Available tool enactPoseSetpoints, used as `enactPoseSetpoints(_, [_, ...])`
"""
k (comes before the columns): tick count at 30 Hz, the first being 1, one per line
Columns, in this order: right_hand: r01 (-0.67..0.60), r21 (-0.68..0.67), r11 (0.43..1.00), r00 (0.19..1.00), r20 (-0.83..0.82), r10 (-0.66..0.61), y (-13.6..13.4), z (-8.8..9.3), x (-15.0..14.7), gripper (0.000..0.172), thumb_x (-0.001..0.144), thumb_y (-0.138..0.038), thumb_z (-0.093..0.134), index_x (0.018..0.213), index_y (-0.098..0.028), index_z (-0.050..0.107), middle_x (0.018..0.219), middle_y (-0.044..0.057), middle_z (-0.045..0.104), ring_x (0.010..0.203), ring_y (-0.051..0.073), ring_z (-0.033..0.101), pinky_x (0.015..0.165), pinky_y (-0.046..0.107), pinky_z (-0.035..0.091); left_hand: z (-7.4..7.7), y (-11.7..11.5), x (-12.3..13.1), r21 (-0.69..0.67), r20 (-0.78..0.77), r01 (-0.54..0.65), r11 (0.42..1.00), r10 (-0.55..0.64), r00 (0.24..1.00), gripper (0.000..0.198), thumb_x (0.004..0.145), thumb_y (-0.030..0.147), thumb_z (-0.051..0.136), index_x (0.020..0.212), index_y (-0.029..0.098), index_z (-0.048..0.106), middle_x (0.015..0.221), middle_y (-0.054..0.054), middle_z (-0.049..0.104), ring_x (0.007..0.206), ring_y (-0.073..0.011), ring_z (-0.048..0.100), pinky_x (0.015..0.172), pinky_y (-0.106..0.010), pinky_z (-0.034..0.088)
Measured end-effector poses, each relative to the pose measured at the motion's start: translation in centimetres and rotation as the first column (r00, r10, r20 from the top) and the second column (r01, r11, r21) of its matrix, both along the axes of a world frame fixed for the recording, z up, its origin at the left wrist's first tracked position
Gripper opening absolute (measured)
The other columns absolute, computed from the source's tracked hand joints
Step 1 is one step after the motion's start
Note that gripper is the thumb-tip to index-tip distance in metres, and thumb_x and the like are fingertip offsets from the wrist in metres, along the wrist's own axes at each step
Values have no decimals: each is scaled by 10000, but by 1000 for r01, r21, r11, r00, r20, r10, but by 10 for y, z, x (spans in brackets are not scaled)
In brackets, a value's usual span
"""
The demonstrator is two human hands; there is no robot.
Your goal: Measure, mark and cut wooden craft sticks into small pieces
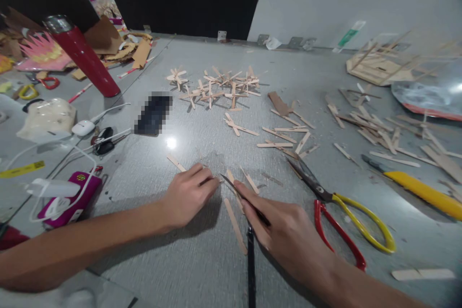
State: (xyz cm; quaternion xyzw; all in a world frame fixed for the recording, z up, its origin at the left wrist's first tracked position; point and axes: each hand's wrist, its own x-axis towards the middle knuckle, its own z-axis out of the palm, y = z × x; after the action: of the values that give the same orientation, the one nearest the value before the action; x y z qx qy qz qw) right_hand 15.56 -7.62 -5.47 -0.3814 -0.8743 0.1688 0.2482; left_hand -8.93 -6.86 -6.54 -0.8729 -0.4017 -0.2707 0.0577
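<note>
My left hand point(193, 195) is closed in a pinch just above the table; whatever its fingertips hold is hidden or too small to name. Close to it on the right, my right hand point(285, 231) grips a thin dark pointed blade point(229, 183), its tip toward the left fingertips. Under the blade is a wooden craft stick point(231, 176), partly covered by the right fingers. Another craft stick point(235, 226) lies flat between the hands. A third stick point(176, 162) sticks out behind the left hand. Below the right fingers lies a long black strip point(251, 269).
Scissors point(325, 196) with red and yellow handles and a yellow cutter point(422, 190) lie at right. Star-shaped stick pieces point(233, 94) and loose sticks spread behind. A phone point(153, 114), red bottle point(84, 60), purple power bank point(74, 199) and cables occupy the left.
</note>
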Motion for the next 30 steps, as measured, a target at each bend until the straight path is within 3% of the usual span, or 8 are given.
enactPoseSetpoints(3, [-52,133,990,995,89,40,-1,-3,3,437,1102,-175,444,1519,-95,544,619,-23,667,461,134,595,479,266,474,11,-3,0,144,-128,66,987,-48,991,198,1016,36,517,1005,82,709,823,-72,694,742,-184,611,585,-294,518])
enactPoseSetpoints(7, [-73,292,954,995,87,49,1,-4,3,606,1097,-112,432,1678,-124,262,633,-46,617,460,132,572,468,282,450,21,-6,-1,325,-180,93,941,-35,983,201,990,29,579,1033,149,733,866,-68,734,705,-179,640,529,-296,521])
enactPoseSetpoints(14, [-80,362,929,997,46,68,-2,-2,2,672,1085,-75,466,1692,-90,177,620,-56,575,466,135,549,471,301,428,8,-12,-11,-19,-10,133,991,-133,991,374,1011,56,528,1069,286,816,899,-54,759,593,-181,621,396,-326,471])
enactPoseSetpoints(20, [-76,339,938,997,16,75,-5,-8,4,654,1065,-79,498,1676,-128,270,644,-45,604,471,143,566,474,290,450,2,-14,-5,218,59,111,970,-127,990,279,981,38,586,1114,202,767,901,-75,743,675,-191,662,483,-312,505])
enactPoseSetpoints(22, [-22,246,969,1000,-14,26,-5,-7,1,590,1066,-97,470,1643,-139,355,663,-32,629,469,142,588,467,272,476,0,-12,2,132,120,34,991,-50,992,181,990,52,591,1038,141,741,845,-72,724,684,-180,661,552,-307,538])
enactPoseSetpoints(24, [31,127,991,998,-63,-23,-4,-6,-3,536,1053,-98,452,1588,-141,446,749,11,704,527,147,655,506,259,539,-3,-10,8,-54,186,-51,997,60,981,218,1036,106,541,902,127,711,770,-53,693,670,-168,652,588,-294,546])
enactPoseSetpoints(28, [47,11,999,995,-90,-45,-3,-3,-7,477,1061,-123,444,1529,-151,526,1138,146,802,919,222,798,756,337,660,-7,-8,14,-257,143,-100,961,141,980,304,1082,194,471,890,144,702,805,-53,704,730,-175,669,659,-291,546])
enactPoseSetpoints(30, [30,-19,999,995,-93,-31,-4,-4,-6,441,1073,-146,450,1500,-141,562,1165,160,801,947,228,800,778,345,664,-6,-8,13,-306,162,-103,946,158,974,286,1078,203,487,908,144,710,822,-53,713,735,-172,673,666,-281,536])
